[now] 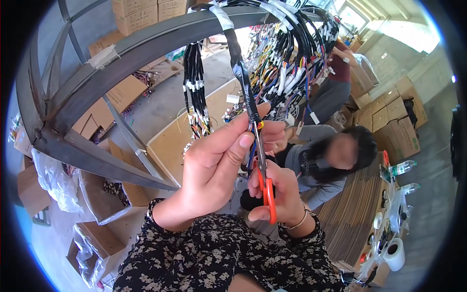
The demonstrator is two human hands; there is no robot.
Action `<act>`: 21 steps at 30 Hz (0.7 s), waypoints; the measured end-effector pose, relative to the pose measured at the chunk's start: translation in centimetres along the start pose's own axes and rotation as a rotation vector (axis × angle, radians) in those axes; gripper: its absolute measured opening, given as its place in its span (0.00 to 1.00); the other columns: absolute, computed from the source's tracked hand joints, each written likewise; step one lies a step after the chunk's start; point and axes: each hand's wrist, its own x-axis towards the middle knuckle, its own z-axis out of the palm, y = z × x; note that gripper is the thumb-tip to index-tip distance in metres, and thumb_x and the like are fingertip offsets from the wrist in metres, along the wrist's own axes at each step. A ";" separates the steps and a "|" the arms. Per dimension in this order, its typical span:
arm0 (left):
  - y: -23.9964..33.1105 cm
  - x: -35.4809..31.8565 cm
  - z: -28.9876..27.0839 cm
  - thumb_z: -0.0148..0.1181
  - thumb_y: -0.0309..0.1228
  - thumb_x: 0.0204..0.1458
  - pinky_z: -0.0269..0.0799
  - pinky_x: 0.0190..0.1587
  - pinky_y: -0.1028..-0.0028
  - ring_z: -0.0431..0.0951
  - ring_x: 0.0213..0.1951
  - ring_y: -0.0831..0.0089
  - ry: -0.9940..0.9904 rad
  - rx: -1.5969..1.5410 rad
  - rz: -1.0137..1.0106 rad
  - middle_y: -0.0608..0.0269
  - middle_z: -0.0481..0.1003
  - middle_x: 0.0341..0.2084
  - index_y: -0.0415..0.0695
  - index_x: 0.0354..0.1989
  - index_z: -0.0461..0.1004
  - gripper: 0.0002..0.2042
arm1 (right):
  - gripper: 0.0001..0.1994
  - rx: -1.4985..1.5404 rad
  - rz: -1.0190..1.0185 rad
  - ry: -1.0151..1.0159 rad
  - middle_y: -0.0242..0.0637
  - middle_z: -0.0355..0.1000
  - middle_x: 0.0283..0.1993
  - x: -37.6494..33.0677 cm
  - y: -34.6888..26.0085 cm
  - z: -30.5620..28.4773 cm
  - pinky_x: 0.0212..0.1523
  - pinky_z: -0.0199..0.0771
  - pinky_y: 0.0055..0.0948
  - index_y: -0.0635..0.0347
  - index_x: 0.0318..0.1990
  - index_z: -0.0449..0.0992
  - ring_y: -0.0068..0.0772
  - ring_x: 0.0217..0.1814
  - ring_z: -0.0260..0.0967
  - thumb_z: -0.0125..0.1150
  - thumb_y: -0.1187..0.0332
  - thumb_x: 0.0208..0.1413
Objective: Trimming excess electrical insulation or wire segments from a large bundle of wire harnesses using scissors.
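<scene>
In front of me a wire harness (246,90) wrapped in black tape hangs down from a metal frame. My left hand (209,168) is closed on its lower end, thumb and fingers pinching it where thin coloured wires come out. My right hand (288,194) holds scissors (270,197) with orange handles, fingers in the loops. Their metal blades point up along the wires, right beside my left fingertips. The blades look nearly closed; whether a wire lies between them I cannot tell.
The curved grey metal frame (141,44) arches across the top, with more black harnesses (195,73) hanging from it. Close ahead on the right sits a person in a grey top (316,182). Cardboard boxes (104,182) stand left; flat cardboard (345,219), bottles (404,168) and a clear film roll (394,254) lie right.
</scene>
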 end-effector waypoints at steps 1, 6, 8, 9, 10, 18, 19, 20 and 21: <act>0.0 -0.3 0.1 0.40 0.30 0.71 0.76 0.56 0.61 0.79 0.53 0.53 -0.002 -0.010 0.007 0.37 0.75 0.52 0.27 0.67 0.58 0.22 | 0.34 -0.003 -0.001 0.007 0.25 0.62 0.20 -0.5 0.3 0.1 0.21 0.56 0.21 0.61 0.34 0.69 0.17 0.19 0.56 0.82 0.42 0.35; 0.3 -1.3 0.5 0.40 0.30 0.71 0.77 0.55 0.62 0.79 0.52 0.54 0.031 0.029 0.016 0.39 0.77 0.50 0.27 0.66 0.59 0.21 | 0.33 -0.047 -0.018 0.010 0.24 0.61 0.20 -1.4 -0.1 0.3 0.20 0.54 0.20 0.60 0.32 0.68 0.15 0.19 0.55 0.83 0.43 0.35; 0.2 -1.4 0.5 0.40 0.29 0.71 0.76 0.56 0.64 0.79 0.53 0.58 0.017 -0.003 0.026 0.42 0.77 0.51 0.28 0.67 0.59 0.21 | 0.33 -0.025 -0.024 0.035 0.23 0.61 0.19 -1.5 -0.2 0.1 0.20 0.54 0.19 0.60 0.32 0.69 0.15 0.19 0.54 0.83 0.43 0.35; 0.1 -1.4 0.6 0.41 0.28 0.71 0.76 0.57 0.66 0.79 0.53 0.62 0.002 -0.029 0.033 0.46 0.77 0.51 0.30 0.67 0.59 0.20 | 0.33 -0.029 -0.025 0.030 0.23 0.61 0.19 -1.6 -0.3 -0.1 0.20 0.54 0.19 0.60 0.32 0.69 0.15 0.19 0.54 0.83 0.43 0.35; 0.2 -1.5 0.7 0.41 0.28 0.71 0.76 0.57 0.66 0.79 0.53 0.62 0.006 -0.029 0.036 0.46 0.77 0.51 0.30 0.67 0.59 0.20 | 0.33 -0.034 -0.021 0.025 0.24 0.61 0.19 -1.5 -0.4 -0.1 0.20 0.55 0.19 0.60 0.32 0.69 0.15 0.19 0.55 0.83 0.43 0.35; 0.4 -1.9 1.6 0.40 0.31 0.71 0.78 0.54 0.60 0.80 0.50 0.52 0.049 0.025 0.053 0.37 0.77 0.49 0.26 0.65 0.59 0.21 | 0.33 -0.159 -0.113 -0.011 0.25 0.60 0.18 -0.9 -0.8 -1.2 0.21 0.60 0.21 0.60 0.32 0.69 0.18 0.19 0.58 0.83 0.44 0.34; 0.4 -1.8 1.7 0.40 0.31 0.71 0.78 0.54 0.60 0.80 0.50 0.52 0.054 0.023 0.056 0.37 0.77 0.49 0.26 0.65 0.59 0.21 | 0.33 -0.218 -0.147 0.011 0.26 0.60 0.18 -1.0 -0.6 -1.4 0.21 0.61 0.22 0.60 0.32 0.69 0.20 0.19 0.60 0.83 0.43 0.34; 0.4 -1.7 1.8 0.40 0.31 0.71 0.78 0.55 0.60 0.80 0.50 0.52 0.046 0.029 0.052 0.37 0.76 0.49 0.25 0.65 0.59 0.21 | 0.33 -0.277 -0.181 0.034 0.27 0.61 0.18 -1.0 -0.5 -1.6 0.21 0.62 0.23 0.60 0.31 0.69 0.22 0.18 0.61 0.83 0.43 0.33; 0.4 -1.7 1.8 0.39 0.31 0.71 0.78 0.55 0.60 0.80 0.50 0.51 0.038 0.034 0.048 0.37 0.76 0.49 0.25 0.65 0.59 0.22 | 0.33 -0.279 -0.181 0.029 0.27 0.61 0.18 -1.0 -0.6 -1.9 0.21 0.62 0.23 0.60 0.31 0.69 0.22 0.18 0.61 0.83 0.43 0.33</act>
